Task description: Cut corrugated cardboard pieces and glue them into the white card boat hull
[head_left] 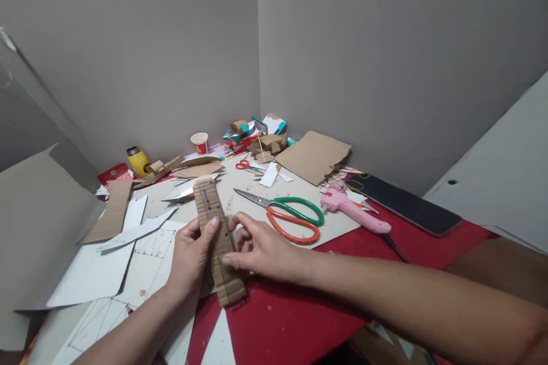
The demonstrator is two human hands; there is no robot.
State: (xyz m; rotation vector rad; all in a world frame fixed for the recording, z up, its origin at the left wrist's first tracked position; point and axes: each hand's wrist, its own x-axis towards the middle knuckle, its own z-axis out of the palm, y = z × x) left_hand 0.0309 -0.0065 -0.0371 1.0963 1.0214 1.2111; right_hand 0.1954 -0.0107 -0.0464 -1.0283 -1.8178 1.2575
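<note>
A long strip of corrugated cardboard (220,248) with a few dark dots along its upper half is tilted up over the table's near edge. My left hand (192,251) grips it from the left, thumb on its face and fingers behind. From the right, my right hand (261,248) has its thumb against the strip's lower face, its other fingers curled at the right edge. Beyond my right hand lie large scissors (282,214) with one green and one orange handle. To their right rests a pink glue gun (355,208).
White sheets with pencil-drawn lines (156,242) lie at left. Toward the back are a flat cardboard piece (314,154), small red scissors (242,165), a paper cup (200,144), a yellow bottle (139,162) and scraps. A black slab (406,202) lies at right. Grey walls enclose the back.
</note>
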